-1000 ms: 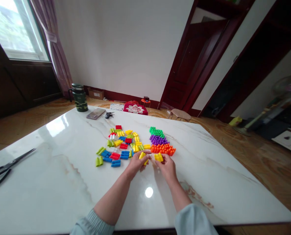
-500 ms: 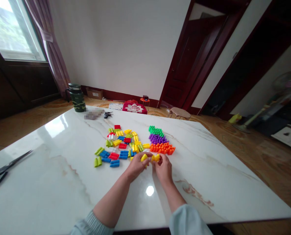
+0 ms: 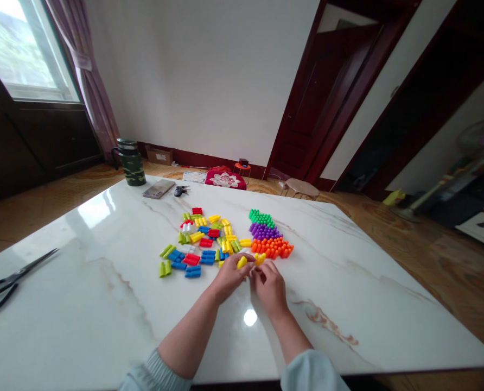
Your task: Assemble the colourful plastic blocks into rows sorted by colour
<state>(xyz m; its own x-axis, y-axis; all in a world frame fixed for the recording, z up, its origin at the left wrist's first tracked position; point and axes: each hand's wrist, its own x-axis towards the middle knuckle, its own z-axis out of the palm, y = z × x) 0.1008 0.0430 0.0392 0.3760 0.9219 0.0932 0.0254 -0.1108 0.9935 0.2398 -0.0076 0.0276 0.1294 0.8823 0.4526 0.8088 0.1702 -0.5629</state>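
My left hand [image 3: 233, 275] is closed around a yellow plastic building block [image 3: 242, 262] above the near edge of the block pile. Close beside it, my right hand [image 3: 271, 286] has its fingers pinched together, with another yellow block [image 3: 260, 258] at the fingertips. The fingers partly cover both pieces, so whether these are joined cannot be made out. Left of the hands lie scattered blocks in blue [image 3: 192, 271], red [image 3: 192, 259], lime green [image 3: 165, 268], yellow and white. Just beyond my right hand are grouped orange [image 3: 272, 247], purple [image 3: 265, 232] and green [image 3: 261, 218] pieces.
Everything rests on a white marbled table [image 3: 103, 326]. Black-handled scissors [image 3: 16, 279] lie at the left. Toward the far left corner are a camouflage flask [image 3: 131, 163], a phone [image 3: 159, 189] and a small dark key-like item [image 3: 180, 191]. A stool [image 3: 301, 188] stands beyond the table.
My right fingers have curled lower, and the yellow block by them now sits above the fingertips. My left hand keeps its yellow block. The view has shifted slightly.
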